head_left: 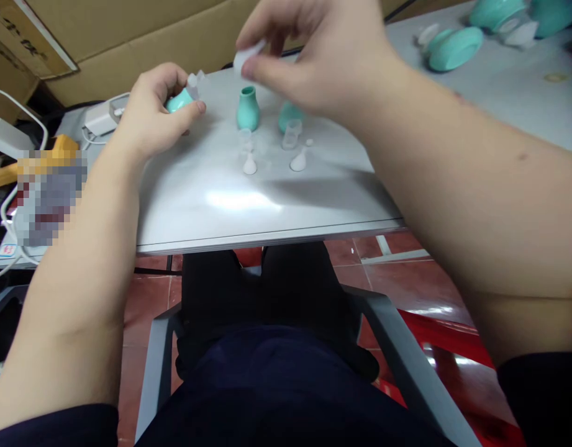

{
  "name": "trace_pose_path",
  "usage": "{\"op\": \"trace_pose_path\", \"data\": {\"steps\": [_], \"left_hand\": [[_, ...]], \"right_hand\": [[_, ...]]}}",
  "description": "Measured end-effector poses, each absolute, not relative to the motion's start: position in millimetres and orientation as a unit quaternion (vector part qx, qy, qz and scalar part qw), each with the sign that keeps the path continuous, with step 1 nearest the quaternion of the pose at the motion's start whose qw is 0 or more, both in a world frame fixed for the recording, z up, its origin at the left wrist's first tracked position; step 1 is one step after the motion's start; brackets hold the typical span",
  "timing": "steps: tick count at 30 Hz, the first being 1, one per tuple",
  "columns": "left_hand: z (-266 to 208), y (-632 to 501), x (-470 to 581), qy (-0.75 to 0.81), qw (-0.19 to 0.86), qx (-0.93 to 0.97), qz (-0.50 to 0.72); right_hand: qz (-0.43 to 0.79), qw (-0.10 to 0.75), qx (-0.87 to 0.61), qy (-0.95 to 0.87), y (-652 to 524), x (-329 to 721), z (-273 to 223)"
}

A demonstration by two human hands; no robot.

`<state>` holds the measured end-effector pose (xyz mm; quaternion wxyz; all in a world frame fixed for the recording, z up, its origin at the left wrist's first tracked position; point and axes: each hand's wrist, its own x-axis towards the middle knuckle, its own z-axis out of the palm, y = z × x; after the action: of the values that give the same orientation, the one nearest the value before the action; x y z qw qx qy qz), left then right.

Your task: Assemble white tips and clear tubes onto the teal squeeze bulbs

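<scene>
At the table's far left, my left hand (148, 115) is wrapped round a small teal bottle (179, 101) with a clear and whitish top piece. My right hand (323, 59), raised above the back of the table, pinches a small white plastic cap-like piece (244, 60), slightly blurred. Below it an open-necked teal bottle (248, 113) stands upright. A second teal bottle (289, 117) is partly hidden by my right hand. In front of them lie clear plastic pieces (292, 133), a white cone-shaped tip (249, 164), another white cone (298, 161) and a tiny white bit (309, 143).
Larger teal objects with white parts (454, 48) lie at the back right. At the left are a white power adapter (99, 118), cables, a yellow object (64, 149) and a blurred-out patch. Cardboard (141, 31) rises behind the table (187, 205); a grey chair surrounds my lap.
</scene>
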<state>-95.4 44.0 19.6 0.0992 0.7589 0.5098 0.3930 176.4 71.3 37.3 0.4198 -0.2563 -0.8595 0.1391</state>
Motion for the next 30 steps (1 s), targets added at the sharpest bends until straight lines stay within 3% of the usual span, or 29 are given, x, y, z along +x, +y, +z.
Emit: {"op": "trace_pose_path", "data": {"steps": [4, 7, 10, 19, 30], "left_hand": [[19, 44, -92, 0.434, 0.075, 0.795, 0.417], [22, 37, -87, 0.385, 0.047, 0.820, 0.421], [24, 29, -82, 0.386, 0.049, 0.830, 0.399], [25, 21, -74, 0.393, 0.004, 0.816, 0.424], [27, 18, -78, 0.349, -0.054, 0.839, 0.413]], "right_hand": [[0.354, 0.574, -0.277, -0.685, 87, 167, 38], [0.455, 0.567, -0.221, -0.650, 80, 155, 37], [0.419, 0.509, -0.177, -0.731, 74, 154, 32], [0.290, 0.472, -0.152, -0.819, 77, 175, 28], [0.310, 0.461, -0.130, -0.821, 75, 174, 31]]}}
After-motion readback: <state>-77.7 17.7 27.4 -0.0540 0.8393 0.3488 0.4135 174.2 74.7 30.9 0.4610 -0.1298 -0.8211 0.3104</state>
